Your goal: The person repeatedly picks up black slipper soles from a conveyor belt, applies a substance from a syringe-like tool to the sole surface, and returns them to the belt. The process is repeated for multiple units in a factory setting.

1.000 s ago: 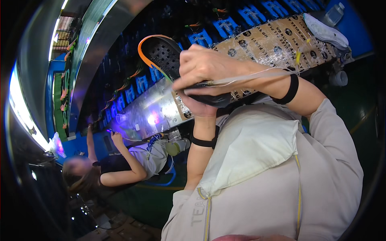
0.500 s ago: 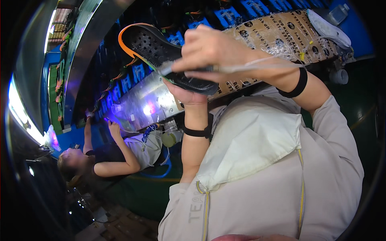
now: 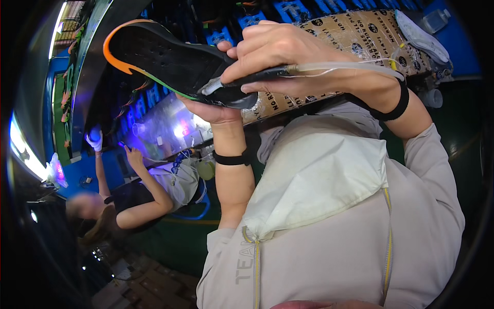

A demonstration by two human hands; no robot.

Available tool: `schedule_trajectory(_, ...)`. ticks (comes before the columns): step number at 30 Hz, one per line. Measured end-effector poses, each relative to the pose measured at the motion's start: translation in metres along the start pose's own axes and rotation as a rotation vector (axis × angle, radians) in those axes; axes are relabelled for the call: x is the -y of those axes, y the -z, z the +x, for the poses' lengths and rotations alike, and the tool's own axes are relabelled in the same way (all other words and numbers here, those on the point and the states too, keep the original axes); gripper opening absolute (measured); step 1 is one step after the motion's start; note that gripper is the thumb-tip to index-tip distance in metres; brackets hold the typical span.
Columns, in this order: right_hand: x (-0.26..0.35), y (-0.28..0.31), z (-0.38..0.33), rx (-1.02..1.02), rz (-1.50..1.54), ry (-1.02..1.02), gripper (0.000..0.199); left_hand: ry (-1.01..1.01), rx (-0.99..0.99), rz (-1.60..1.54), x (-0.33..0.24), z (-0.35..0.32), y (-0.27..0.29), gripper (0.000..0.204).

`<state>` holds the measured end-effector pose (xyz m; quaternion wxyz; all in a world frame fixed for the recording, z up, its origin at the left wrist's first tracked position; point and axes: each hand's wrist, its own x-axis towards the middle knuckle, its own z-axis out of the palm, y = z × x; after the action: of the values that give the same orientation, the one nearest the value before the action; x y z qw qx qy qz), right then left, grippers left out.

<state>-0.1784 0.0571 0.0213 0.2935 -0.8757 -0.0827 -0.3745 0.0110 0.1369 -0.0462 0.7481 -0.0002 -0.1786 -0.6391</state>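
A black shoe sole point(image 3: 159, 56) with an orange and green rim is held up above the bench, its hollow inner side facing me. My left hand point(image 3: 213, 110) grips it from below near its right end. In my right hand point(image 3: 288, 51) is a brush with a dark handle point(image 3: 260, 75), held pen-like, its fingers closed around it. The pale bristles point(image 3: 211, 86) touch the sole close to its lower edge. From the back of the handle a clear tube point(image 3: 339, 66) runs over my right wrist. My left fingertips are hidden behind the sole.
Printed brown cardboard point(image 3: 360, 44) under clear film covers the bench, beside a shiny metal stretch point(image 3: 164, 134). A white sole-shaped piece point(image 3: 422, 37) and a clear plastic container point(image 3: 436, 20) lie far right. Blue holders point(image 3: 293, 13) line the back. Another person point(image 3: 144, 201) works at left.
The sole and my left hand have shifted left and slightly up, and the sole has tilted. The brush, blurred by motion before, now shows sharply, still against the sole.
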Motion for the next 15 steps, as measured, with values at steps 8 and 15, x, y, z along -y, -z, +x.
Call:
schedule_trajectory(8,0.01,0.012,-0.002,-0.033,-0.055,-0.137,0.028,0.099,0.198,0.012,-0.019,0.015,-0.007,0.099)
schedule_trajectory(15,0.019,0.022,0.0,0.155,0.266,-0.075,0.027,0.183,0.217,0.107,-0.038,0.022,-0.019,0.115)
